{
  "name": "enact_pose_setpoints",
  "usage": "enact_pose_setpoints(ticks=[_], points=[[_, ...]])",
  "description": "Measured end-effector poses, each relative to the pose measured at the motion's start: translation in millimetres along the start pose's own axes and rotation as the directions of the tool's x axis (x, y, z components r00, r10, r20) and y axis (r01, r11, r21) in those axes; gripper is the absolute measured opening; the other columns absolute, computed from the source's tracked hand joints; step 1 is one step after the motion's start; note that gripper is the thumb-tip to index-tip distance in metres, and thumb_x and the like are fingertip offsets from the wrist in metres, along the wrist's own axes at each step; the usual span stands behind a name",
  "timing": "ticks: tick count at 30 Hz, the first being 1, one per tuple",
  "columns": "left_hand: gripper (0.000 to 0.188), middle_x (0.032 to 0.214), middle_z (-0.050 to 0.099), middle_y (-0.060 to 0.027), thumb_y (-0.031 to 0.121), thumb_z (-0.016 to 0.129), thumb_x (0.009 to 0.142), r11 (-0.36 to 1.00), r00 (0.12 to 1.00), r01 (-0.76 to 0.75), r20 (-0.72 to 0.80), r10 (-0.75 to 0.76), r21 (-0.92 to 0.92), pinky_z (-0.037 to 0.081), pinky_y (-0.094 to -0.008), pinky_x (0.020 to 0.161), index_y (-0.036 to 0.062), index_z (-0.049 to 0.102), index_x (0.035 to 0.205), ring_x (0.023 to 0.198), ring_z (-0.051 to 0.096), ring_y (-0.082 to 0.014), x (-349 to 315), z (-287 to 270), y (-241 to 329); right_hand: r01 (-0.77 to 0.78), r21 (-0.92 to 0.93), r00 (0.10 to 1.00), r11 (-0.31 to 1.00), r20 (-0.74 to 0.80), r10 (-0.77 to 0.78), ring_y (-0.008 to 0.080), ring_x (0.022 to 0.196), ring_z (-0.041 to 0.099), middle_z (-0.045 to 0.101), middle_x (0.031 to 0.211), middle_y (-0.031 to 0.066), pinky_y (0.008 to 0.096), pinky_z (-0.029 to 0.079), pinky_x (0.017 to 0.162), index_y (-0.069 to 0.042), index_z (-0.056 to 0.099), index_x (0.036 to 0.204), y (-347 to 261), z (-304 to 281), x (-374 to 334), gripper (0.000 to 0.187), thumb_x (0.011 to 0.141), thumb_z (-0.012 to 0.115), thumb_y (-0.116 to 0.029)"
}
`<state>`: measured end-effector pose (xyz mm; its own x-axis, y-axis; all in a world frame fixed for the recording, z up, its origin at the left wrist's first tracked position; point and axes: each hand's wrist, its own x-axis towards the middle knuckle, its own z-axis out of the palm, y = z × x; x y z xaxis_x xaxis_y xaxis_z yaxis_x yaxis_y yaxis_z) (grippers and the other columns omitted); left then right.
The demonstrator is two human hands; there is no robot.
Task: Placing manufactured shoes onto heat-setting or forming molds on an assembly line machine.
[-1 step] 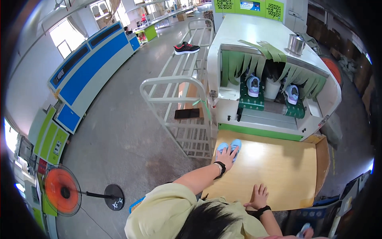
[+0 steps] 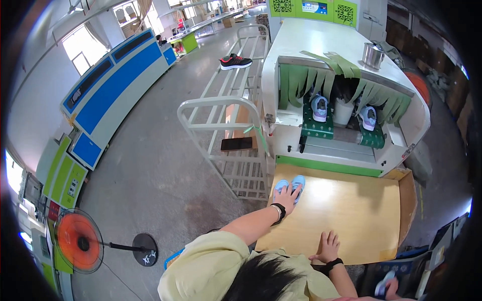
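My left hand [image 2: 286, 200], a black band and a pale bracelet at its wrist, reaches forward to a pair of light blue shoes [image 2: 299, 181] standing side by side at the far left of the wood-coloured table [image 2: 346, 215]. Its fingers lie over both shoes and grip them; part of the shoes is hidden beneath. Nearer to me, my right hand [image 2: 329, 246] lies on the table's front part, fingers spread, holding nothing. Beyond the table, a lavender-blue shoe [image 2: 319, 108] and a similar shoe [image 2: 368, 119] sit on two green belts [image 2: 318, 129] at a machine's mouth.
Green strips [image 2: 296, 83] hang over the opening of the white machine [image 2: 311, 40]; a metal pot [image 2: 373, 56] stands on top. On the left are a metal rack [image 2: 221, 103] with a black-and-red shoe [image 2: 235, 61] and an orange fan [image 2: 80, 243]. Another person's hand [image 2: 393, 289] holds a shoe, lower right.
At the lower right, the other person's hand and its shoe have come slightly farther into view. My own hands look unmoved.
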<state>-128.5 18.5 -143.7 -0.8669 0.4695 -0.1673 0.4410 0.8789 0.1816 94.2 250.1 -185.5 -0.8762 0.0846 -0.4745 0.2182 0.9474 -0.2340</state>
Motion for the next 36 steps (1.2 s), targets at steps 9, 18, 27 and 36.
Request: enact_pose_setpoints(ticks=[9,18,27,36], points=[[0.091,0.155,0.028,-0.0137,0.040,0.066,0.083,0.999,0.988,0.041,0.147,-0.043,0.020,0.023,-0.0616,0.108,0.0235,0.013,0.155,0.138,0.032,-0.0336,3,-17,5,-0.072,-0.036,0.997,0.997,0.020,0.073,0.0462,0.147,0.003,0.002,0.162,0.0166,0.0643,0.015,0.114,-0.024,0.012,0.155,-4,5,2,0.136,0.047,0.090,-0.052],[0.105,0.151,0.031,-0.0172,0.045,0.075,0.071,0.997,0.996,-0.056,0.075,0.052,0.048,0.028,-0.0629,0.105,0.0250,0.014,0.154,0.138,0.031,-0.0379,16,-6,-7,-0.033,0.076,0.999,0.997,-0.010,0.034,0.0452,0.147,0.006,0.006,0.161,0.0166,0.0655,0.016,0.112,-0.025,0.018,0.154,-8,-21,-1,0.125,0.053,0.090,-0.043],[0.101,0.147,0.037,-0.0175,0.045,0.072,0.076,0.962,0.981,0.178,0.114,-0.157,-0.207,0.016,-0.0652,0.111,0.0141,0.015,0.154,0.141,0.025,-0.0380,14,-9,14,0.030,0.979,0.404,0.202,-0.197,0.894,0.0395,0.139,0.028,0.027,0.149,0.0294,0.0448,0.030,0.113,-0.003,0.024,0.149,124,-88,98,0.109,0.068,0.083,-0.048],[0.083,0.156,0.014,-0.0238,0.012,0.071,0.078,0.951,0.962,-0.198,-0.232,0.143,-0.236,0.023,-0.0539,0.114,0.0125,0.027,0.149,0.145,0.018,-0.0410,21,25,34,0.091,0.935,0.873,0.341,-0.240,0.425,0.0379,0.130,0.042,0.041,0.140,0.0253,0.0415,0.035,0.109,-0.006,0.033,0.144,27,-105,145,0.082,0.072,0.072,-0.010]])
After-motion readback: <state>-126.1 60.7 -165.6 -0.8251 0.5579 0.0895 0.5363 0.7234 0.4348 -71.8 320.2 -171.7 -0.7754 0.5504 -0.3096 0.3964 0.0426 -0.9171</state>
